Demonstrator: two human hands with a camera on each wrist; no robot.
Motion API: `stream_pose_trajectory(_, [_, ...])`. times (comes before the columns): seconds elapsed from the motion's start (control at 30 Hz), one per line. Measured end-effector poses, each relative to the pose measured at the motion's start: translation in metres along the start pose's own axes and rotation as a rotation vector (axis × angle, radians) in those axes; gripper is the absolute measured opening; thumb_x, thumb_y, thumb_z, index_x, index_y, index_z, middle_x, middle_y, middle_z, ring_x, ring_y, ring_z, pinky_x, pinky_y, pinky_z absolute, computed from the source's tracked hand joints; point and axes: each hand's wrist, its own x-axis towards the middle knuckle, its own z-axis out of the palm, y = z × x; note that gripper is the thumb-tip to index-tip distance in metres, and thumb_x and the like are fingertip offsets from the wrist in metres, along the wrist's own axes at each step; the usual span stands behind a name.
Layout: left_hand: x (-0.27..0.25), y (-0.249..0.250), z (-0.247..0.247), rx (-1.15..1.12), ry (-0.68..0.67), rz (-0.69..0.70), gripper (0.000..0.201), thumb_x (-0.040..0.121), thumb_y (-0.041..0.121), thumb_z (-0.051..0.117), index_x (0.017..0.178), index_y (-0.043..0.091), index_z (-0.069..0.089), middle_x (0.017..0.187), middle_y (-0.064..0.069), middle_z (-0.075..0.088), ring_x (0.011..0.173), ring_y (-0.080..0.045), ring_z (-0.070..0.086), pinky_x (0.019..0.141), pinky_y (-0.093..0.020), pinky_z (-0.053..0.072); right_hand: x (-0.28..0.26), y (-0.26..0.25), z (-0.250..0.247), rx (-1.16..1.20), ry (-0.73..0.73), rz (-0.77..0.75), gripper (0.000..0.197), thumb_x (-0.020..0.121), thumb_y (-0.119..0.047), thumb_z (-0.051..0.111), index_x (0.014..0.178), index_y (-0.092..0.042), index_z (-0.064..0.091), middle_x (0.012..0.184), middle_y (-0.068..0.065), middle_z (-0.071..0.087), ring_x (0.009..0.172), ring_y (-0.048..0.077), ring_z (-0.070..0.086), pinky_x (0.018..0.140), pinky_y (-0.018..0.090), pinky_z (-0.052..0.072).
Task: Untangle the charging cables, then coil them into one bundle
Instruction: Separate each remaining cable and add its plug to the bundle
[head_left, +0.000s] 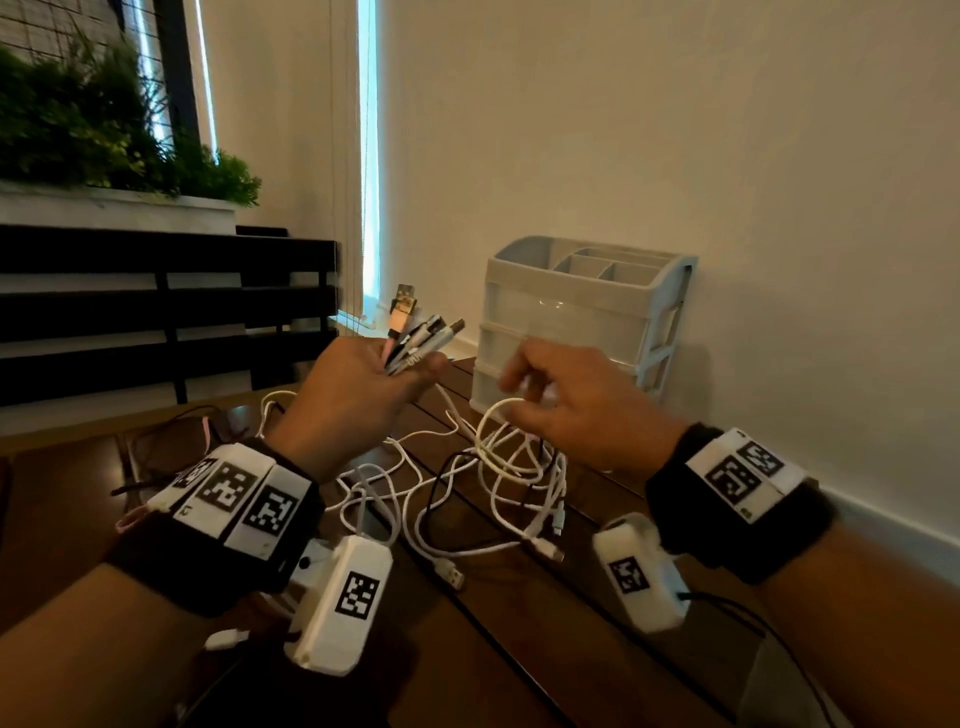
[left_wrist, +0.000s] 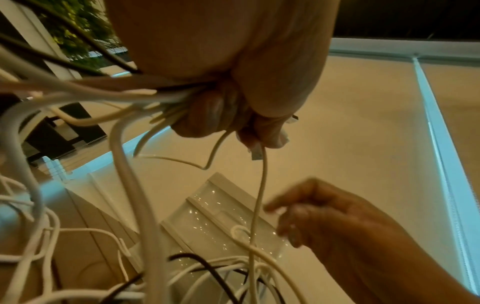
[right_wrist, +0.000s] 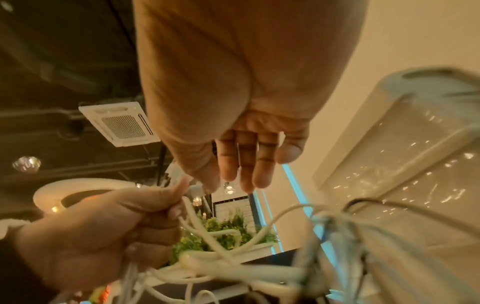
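My left hand (head_left: 358, 400) is raised above the table and grips a bunch of cable ends (head_left: 415, 332), with the USB plugs sticking up past the fingers. From that fist (left_wrist: 221, 82) white and black cables (left_wrist: 122, 164) hang down to a loose tangle (head_left: 514, 483) on the wooden table. My right hand (head_left: 566, 400) hovers over the right side of the tangle, beside a raised white loop (head_left: 498, 410). Its fingers (right_wrist: 244, 164) are straight and relaxed, with nothing between them. The left hand (right_wrist: 91, 232) and blurred cables (right_wrist: 233, 265) show in the right wrist view.
A grey plastic drawer organizer (head_left: 582, 322) stands against the wall just behind my right hand. Loose plugs (head_left: 452, 574) lie on the dark slatted table (head_left: 519, 649). A black slatted bench (head_left: 156, 312) and a planter with greenery (head_left: 104, 119) are at the far left.
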Motion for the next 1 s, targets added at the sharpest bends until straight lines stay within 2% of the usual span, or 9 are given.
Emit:
stream_pose_trajectory(0.07, [-0.005,0.008,0.003,0.018,-0.015,0.053,0.038,0.087,0.037,0.066,0.058,0.014,0.06,0.038,0.009,0.052,0.036,0.0,0.047,0.039,-0.011,0.031,0.01,-0.015,0.009,0.08,-0.079,0.025,0.032,0.085,-0.037,0.069,0.113,-0.026,0.057,0.098,-0.018,0.06,0.078,-0.005,0.057,0.064,0.009,0.044])
stream_pose_trajectory(0.13, [-0.006,0.01,0.003,0.029,0.011,0.068,0.037,0.087,0.035,0.068,0.056,0.017,0.057,0.038,0.007,0.05,0.036,-0.001,0.046,0.04,-0.013,0.031,0.017,-0.022,0.019,0.102,-0.245,0.029,0.013,0.088,-0.032,0.066,0.1,-0.026,0.063,0.087,-0.015,0.064,0.07,-0.009,0.057,0.06,0.004,0.042])
stream_pose_trajectory(0.17, [-0.005,0.009,0.002,0.051,0.033,0.065,0.036,0.086,0.037,0.069,0.057,0.017,0.058,0.041,0.006,0.05,0.038,-0.002,0.046,0.043,-0.019,0.032,0.019,-0.022,0.021,0.102,-0.29,0.027,0.002,0.09,-0.028,0.064,0.089,-0.028,0.064,0.078,-0.014,0.065,0.065,-0.01,0.056,0.059,0.004,0.041])
stream_pose_trajectory(0.2, [-0.003,0.006,-0.001,0.089,0.049,0.057,0.034,0.085,0.038,0.069,0.061,0.016,0.06,0.047,0.006,0.052,0.043,-0.003,0.046,0.045,-0.023,0.032,0.02,-0.018,0.022,0.091,-0.303,0.041,0.008,0.092,-0.027,0.062,0.083,-0.027,0.063,0.074,-0.012,0.064,0.062,-0.008,0.056,0.06,0.007,0.043])
stream_pose_trajectory(0.33, [0.006,-0.009,-0.011,0.26,0.096,-0.013,0.028,0.085,0.038,0.07,0.083,0.011,0.07,0.063,0.003,0.057,0.059,-0.01,0.051,0.05,-0.025,0.034,0.018,0.0,0.011,-0.051,-0.336,0.174,0.006,0.091,-0.029,0.062,0.089,-0.023,0.064,0.084,-0.004,0.066,0.079,0.01,0.06,0.073,0.029,0.049])
stream_pose_trajectory(0.5, [0.007,-0.016,-0.012,0.506,0.097,0.006,0.03,0.085,0.038,0.069,0.095,0.01,0.072,0.079,-0.003,0.063,0.073,-0.022,0.057,0.065,-0.03,0.041,0.017,0.004,0.008,-0.21,-0.308,0.207,0.004,0.09,-0.023,0.064,0.087,-0.023,0.067,0.076,-0.009,0.059,0.072,0.006,0.054,0.059,0.02,0.037])
stream_pose_trajectory(0.67, [-0.002,0.006,-0.001,0.325,-0.014,0.11,0.025,0.086,0.037,0.069,0.074,0.016,0.066,0.061,0.002,0.058,0.06,-0.014,0.056,0.048,-0.02,0.033,0.025,-0.022,0.01,-0.084,-0.281,0.15,0.016,0.091,-0.017,0.06,0.101,-0.017,0.073,0.087,0.001,0.067,0.078,0.014,0.06,0.063,0.023,0.045])
stream_pose_trajectory(0.83, [-0.008,0.006,0.005,0.21,-0.188,0.083,0.025,0.077,0.035,0.078,0.063,0.019,0.066,0.049,0.006,0.057,0.045,-0.002,0.052,0.045,-0.022,0.037,0.026,-0.03,0.006,-0.045,-0.232,0.146,0.017,0.093,-0.015,0.056,0.094,-0.012,0.073,0.085,0.005,0.067,0.077,0.019,0.061,0.068,0.03,0.051])
stream_pose_trajectory(1.0, [-0.008,0.005,0.008,0.175,-0.147,0.035,0.025,0.083,0.03,0.074,0.064,0.018,0.064,0.052,0.0,0.053,0.046,-0.012,0.046,0.048,-0.023,0.033,0.018,-0.026,0.0,0.0,-0.274,0.159,0.015,0.089,-0.015,0.064,0.099,-0.022,0.072,0.087,-0.007,0.068,0.082,0.009,0.062,0.073,0.023,0.051])
